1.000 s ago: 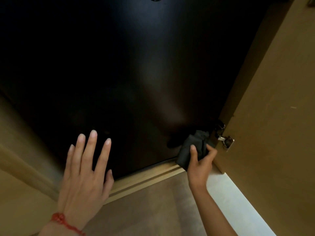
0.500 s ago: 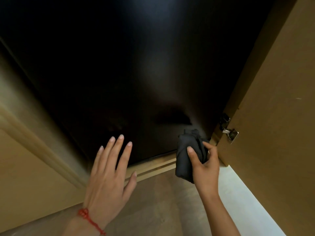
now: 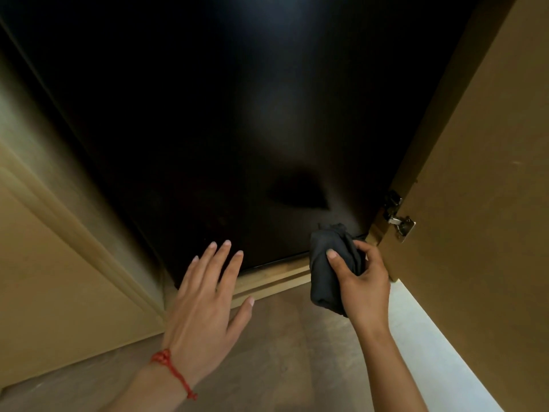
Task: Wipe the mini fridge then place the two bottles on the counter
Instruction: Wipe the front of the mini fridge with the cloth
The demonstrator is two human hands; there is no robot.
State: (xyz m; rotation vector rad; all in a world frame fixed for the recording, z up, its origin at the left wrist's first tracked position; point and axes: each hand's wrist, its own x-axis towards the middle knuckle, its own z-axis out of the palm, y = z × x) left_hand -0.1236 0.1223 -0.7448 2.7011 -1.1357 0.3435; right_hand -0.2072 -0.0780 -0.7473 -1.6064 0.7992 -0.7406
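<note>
The mini fridge (image 3: pixel 237 129) is a glossy black door that fills the upper middle of the head view, set inside a wooden cabinet. My right hand (image 3: pixel 361 281) grips a bunched dark grey cloth (image 3: pixel 326 263) near the fridge's lower right corner, just off its surface. My left hand (image 3: pixel 205 301) hovers flat with fingers spread in front of the fridge's bottom edge and holds nothing. A red string bracelet circles my left wrist. No bottles are in view.
An open wooden cabinet door (image 3: pixel 481 203) stands at the right, with a metal hinge (image 3: pixel 399 224) beside the cloth. A wooden cabinet frame (image 3: pixel 59 227) runs along the left. A wooden sill (image 3: pixel 276 278) lies under the fridge, above the tan floor (image 3: pixel 282 352).
My right hand has pulled the cloth down and away from the fridge's lower right corner. My left hand has shifted right and lower. The view has tilted slightly.
</note>
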